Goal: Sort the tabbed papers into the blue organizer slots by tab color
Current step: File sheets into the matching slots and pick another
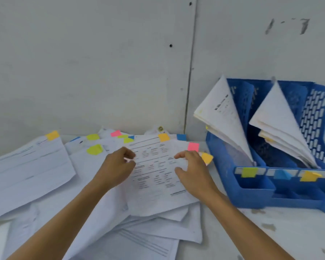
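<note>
A loose pile of white printed papers (45,166) with colored tabs covers the table's left and middle. The top sheet (154,175) carries an orange tab (164,137). My left hand (116,167) pinches this sheet's left edge with curled fingers. My right hand (192,169) rests on its right part, fingers loosely curved and thumb apart. An orange tab (207,158) and a pink tab (193,146) show just beyond it. The blue organizer (255,199) stands at the right, with sorted papers (219,113) leaning in two slots.
The organizer's front rail bears a green label (249,172), a blue label (281,174) and an orange label (309,175). Yellow-green tabs (95,149), another orange tab (52,135) and a blue tab (181,136) stick out of the pile. A grey wall (101,62) rises right behind.
</note>
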